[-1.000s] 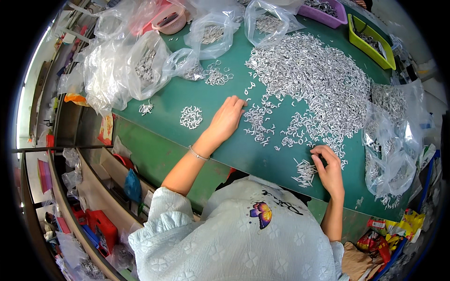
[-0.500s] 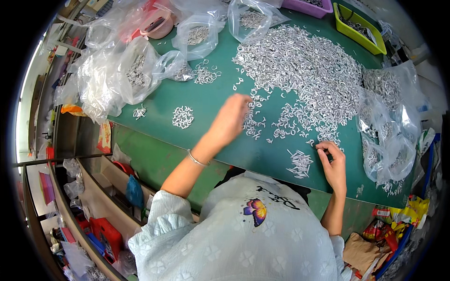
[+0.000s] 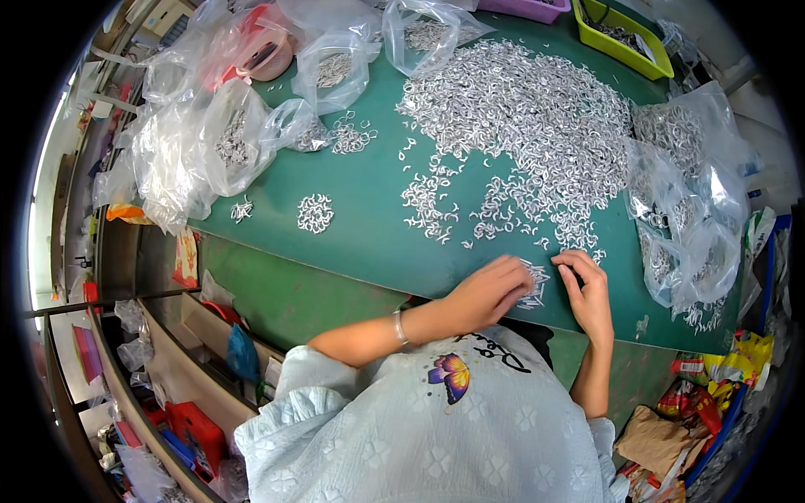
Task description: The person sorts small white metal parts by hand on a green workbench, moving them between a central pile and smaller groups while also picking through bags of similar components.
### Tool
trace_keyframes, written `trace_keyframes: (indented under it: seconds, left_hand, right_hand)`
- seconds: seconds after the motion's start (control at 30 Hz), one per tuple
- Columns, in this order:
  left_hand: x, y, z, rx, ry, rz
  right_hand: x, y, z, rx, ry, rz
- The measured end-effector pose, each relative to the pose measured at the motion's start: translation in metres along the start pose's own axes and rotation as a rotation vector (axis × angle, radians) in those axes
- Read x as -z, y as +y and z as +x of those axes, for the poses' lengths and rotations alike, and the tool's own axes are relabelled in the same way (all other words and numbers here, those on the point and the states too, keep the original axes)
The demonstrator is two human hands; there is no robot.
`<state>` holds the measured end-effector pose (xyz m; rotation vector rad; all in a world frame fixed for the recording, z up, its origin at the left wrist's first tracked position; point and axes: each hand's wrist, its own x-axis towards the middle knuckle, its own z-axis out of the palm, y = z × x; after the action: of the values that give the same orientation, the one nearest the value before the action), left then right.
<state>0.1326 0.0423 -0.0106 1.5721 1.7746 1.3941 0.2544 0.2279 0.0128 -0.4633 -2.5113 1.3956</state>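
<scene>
My left hand (image 3: 490, 292) is bent over a small pile of straight silver metal pins (image 3: 537, 287) near the table's front edge, covering its left part. Its fingers are curled together; whatever is in them is hidden. Just right of the pins, my right hand (image 3: 589, 295) rests on the table, thumb and forefinger brought together. Anything in that pinch is too small to make out. Beyond both hands spreads a large heap of small curved silver metal pieces (image 3: 520, 105), with looser clusters (image 3: 428, 205) straggling toward me.
Small groups of metal parts (image 3: 315, 214) lie at left on the green table (image 3: 377, 243). Clear plastic bags of parts (image 3: 235, 138) crowd the far left; more bags (image 3: 683, 210) stand at right. A yellow-green basket (image 3: 625, 38) and purple basket (image 3: 528, 8) sit at the back.
My left hand has come back from the loose curved pieces, moving right and nearer to me, to the pins. The right hand stays almost in place. The whole view has shifted slightly.
</scene>
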Motion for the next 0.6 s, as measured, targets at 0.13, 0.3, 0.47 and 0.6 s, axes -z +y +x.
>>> trace_keyframes:
  seconds: [0.13, 0.3, 0.47, 0.6]
  left_hand:
    - [0.005, 0.010, -0.051, 0.654, -0.528, -0.910]
    - [-0.014, -0.023, -0.074, 0.897, -0.405, -1.766]
    - [-0.050, -0.045, -0.071, 0.964, -0.297, -1.769]
    - [-0.071, -0.063, -0.067, 0.643, -0.308, -2.108]
  right_hand:
    - [-0.014, 0.001, -0.006, 0.093, -0.073, 0.116]
    - [-0.037, -0.002, -0.004, 0.275, -0.227, -0.148]
    - [-0.045, -0.004, -0.010, 0.379, -0.253, -0.322]
    - [-0.049, -0.006, -0.022, 0.390, -0.293, -0.304]
